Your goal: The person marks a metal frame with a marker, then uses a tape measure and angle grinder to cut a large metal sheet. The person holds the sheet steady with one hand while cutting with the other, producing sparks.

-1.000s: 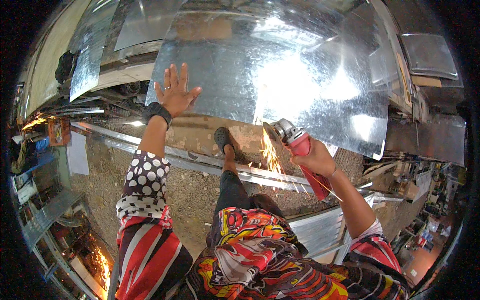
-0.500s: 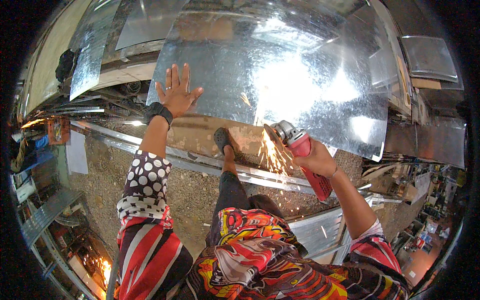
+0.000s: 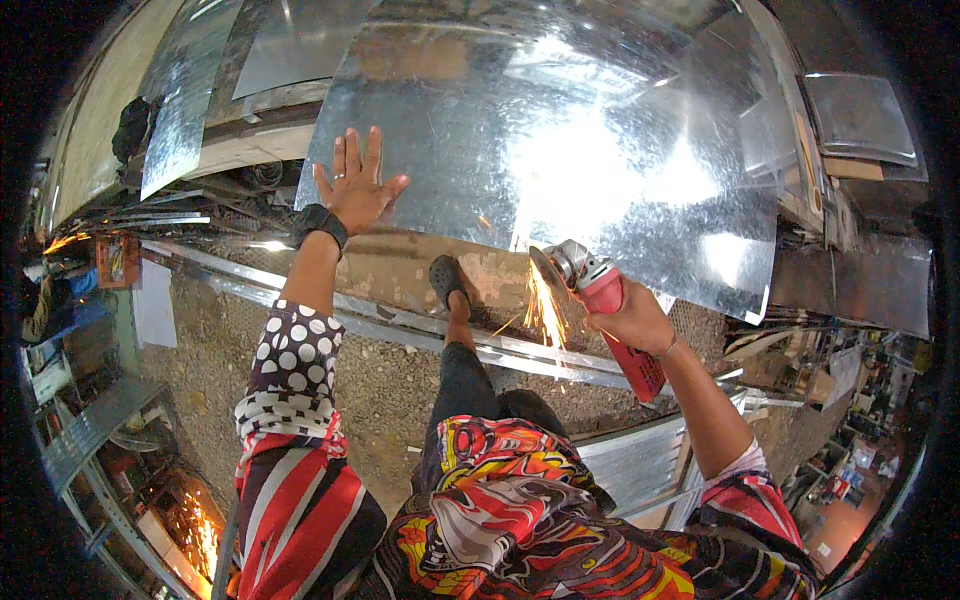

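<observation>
Right-hand grip (image 3: 630, 318) around red grinder (image 3: 610, 310), disc up-left

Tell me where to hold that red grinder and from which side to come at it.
Grip the grinder on its long red body, behind the metal head, coming from the rear end, away from the disc throwing sparks at the sheet edge. The right hand wraps it there; the left hand lies flat on the sheet.
</observation>
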### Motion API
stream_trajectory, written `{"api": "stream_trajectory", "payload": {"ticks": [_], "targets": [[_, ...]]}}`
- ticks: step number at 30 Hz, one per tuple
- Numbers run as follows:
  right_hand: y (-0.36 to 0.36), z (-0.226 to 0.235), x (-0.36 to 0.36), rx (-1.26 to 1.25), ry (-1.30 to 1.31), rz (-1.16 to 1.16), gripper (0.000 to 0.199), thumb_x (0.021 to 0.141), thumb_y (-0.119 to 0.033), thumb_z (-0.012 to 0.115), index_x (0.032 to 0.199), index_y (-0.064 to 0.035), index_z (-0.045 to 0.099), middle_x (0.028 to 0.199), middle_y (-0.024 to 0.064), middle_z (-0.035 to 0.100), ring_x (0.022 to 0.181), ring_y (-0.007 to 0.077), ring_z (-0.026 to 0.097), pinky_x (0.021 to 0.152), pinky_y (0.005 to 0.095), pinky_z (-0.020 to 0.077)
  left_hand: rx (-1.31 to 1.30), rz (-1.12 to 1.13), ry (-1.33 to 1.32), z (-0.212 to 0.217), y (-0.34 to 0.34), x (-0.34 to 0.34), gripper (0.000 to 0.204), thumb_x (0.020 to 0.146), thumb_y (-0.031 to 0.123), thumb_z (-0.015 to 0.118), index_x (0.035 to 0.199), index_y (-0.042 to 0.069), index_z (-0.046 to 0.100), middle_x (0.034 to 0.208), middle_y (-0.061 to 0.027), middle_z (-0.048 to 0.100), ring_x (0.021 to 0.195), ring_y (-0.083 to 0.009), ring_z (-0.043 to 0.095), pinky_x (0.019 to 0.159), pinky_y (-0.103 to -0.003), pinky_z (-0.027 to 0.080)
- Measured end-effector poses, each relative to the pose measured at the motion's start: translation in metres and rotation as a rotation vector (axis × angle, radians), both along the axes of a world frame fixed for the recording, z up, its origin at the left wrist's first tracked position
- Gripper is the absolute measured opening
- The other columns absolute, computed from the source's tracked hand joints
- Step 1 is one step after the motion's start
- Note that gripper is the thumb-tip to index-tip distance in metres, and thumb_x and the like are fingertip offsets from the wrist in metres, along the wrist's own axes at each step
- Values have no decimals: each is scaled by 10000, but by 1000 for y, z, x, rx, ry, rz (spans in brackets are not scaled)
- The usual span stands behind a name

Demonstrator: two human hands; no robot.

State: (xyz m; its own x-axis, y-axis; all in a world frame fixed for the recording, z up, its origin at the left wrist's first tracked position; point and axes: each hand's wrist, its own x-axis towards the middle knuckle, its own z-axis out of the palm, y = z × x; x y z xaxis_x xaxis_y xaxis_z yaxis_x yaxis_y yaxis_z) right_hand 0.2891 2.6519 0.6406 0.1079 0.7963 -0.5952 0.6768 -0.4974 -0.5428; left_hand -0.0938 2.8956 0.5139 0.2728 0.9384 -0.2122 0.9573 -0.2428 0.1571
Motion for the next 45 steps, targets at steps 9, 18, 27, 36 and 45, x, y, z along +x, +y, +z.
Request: {"api": "stream_trajectory", "payload": {"ticks": [9, 18, 27, 36, 45], "targets": [[9, 21, -12, -6, 32, -18, 607, 716, -221, 845, 1213, 35, 611, 1050, 108, 699, 929, 171, 645, 858, 331, 537, 23, -16, -36, -3, -1, -2, 1007, 884, 857, 342, 1635, 304, -38, 1703, -162, -59, 1570, -350, -72, 1178, -685, -35], [19, 31, -18, -73, 59, 44, 590, 714, -195, 824, 1219, 22, 610, 1030, 90, 693, 916, 153, 635, 835, 325, 538, 30, -50, -96, -10, 2, -4, 1033, 858, 891, 296, 1634, 303, -49, 1703, -149, -73, 1568, -340, -87, 1182, -680, -55], [12, 8, -8, 33, 211, -33, 571, 716, -167, 822, 1221, 4, 618, 1027, 68, 688, 897, 145, 629, 829, 308, 533, -63, -8, -16, 14, -5, 4, 1028, 854, 897, 261, 1631, 306, -60, 1701, -140, -90, 1568, -335, -81, 1191, -672, -47], [10, 7, -7, -2, 223, -119, 566, 707, -153, 822, 1215, -3, 620, 1046, 61, 686, 917, 148, 630, 846, 321, 531, -58, -10, -8, 6, -7, 6, 984, 896, 852, 285, 1633, 294, -52, 1701, -148, -83, 1569, -336, -81, 1192, -670, -45], [18, 19, -15, -98, -10, 92, 573, 716, -212, 831, 1206, 1, 622, 1060, 89, 693, 926, 160, 639, 850, 330, 534, -95, 3, 4, 8, -7, 8, 984, 901, 843, 305, 1633, 293, -57, 1700, -146, -90, 1567, -321, -108, 1193, -662, -61]]}}
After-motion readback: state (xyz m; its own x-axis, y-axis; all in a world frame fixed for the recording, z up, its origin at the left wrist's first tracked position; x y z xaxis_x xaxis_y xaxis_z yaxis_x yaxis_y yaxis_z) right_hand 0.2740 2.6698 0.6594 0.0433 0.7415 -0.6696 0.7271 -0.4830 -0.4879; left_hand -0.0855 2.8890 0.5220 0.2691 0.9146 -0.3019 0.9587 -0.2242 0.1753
